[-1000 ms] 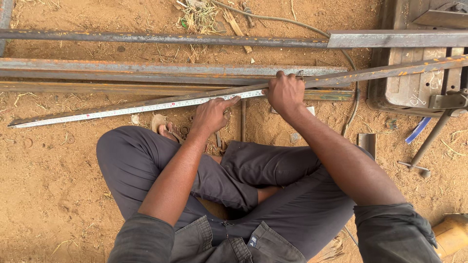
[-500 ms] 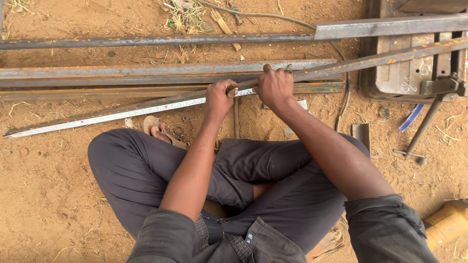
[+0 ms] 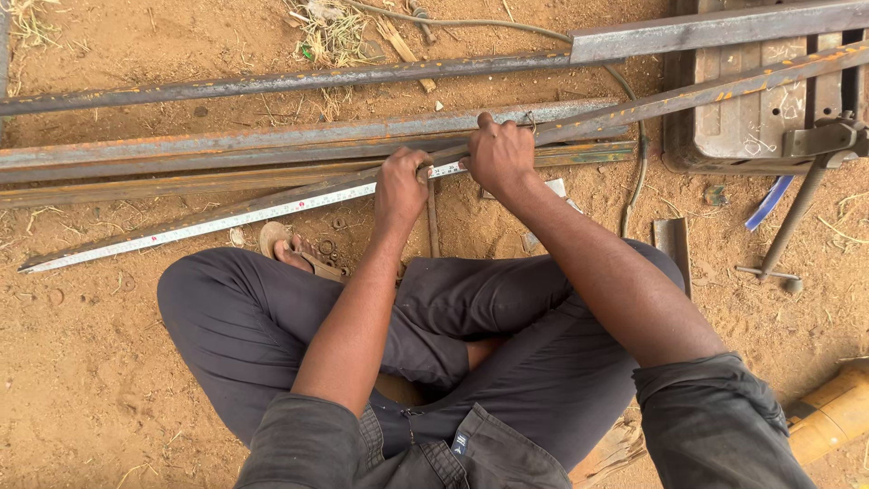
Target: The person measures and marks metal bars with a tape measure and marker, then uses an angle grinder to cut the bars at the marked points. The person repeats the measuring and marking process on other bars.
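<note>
Head view: the person sits cross-legged on the sandy ground [image 3: 81,380], both hands on a white measuring tape [image 3: 226,220] laid along a long angle iron bar [image 3: 688,93] that slants from lower left up to the right. The left hand [image 3: 401,186] is closed, pinching the tape flat against the bar. The right hand [image 3: 498,156] is curled over the bar just beside it; whether it grips the tape too or only the steel is hard to tell, since its fingers hide the contact.

Risks, as I judge them: the tape could slip sideways if the pinch loosens, spoiling the reading. The bar's rusty edge could nick a finger. More bars [image 3: 272,149] lie close behind and could be nudged.
</note>
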